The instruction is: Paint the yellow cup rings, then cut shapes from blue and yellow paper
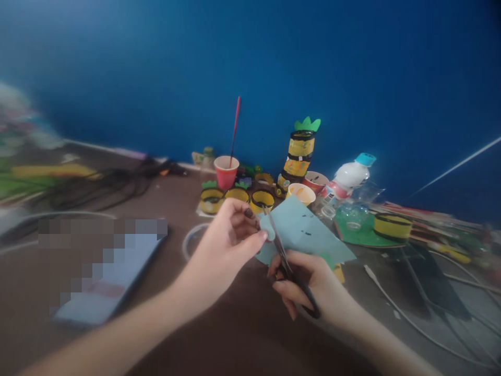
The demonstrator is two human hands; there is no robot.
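Observation:
My left hand [238,232] pinches a small rounded piece of light blue paper [268,227] between thumb and fingers. Black-handled scissors [288,269] are in my right hand [309,279], fingers through the handles and blades pointing up and away, right beside the small piece. Behind the blades lies a larger light blue paper sheet [309,235] with a few dark marks. Whether the small piece is joined to that sheet, I cannot tell. Part of the sheet is hidden by my right hand.
Yellow-and-black rings [262,200] and a stacked tower [296,159] with a green paper top stand at the back. Nearby are a red cup [227,175] with a stick, a white bottle [350,175], a green board [348,230] and a white cable [395,308]. A phone-like slab [113,292] lies left.

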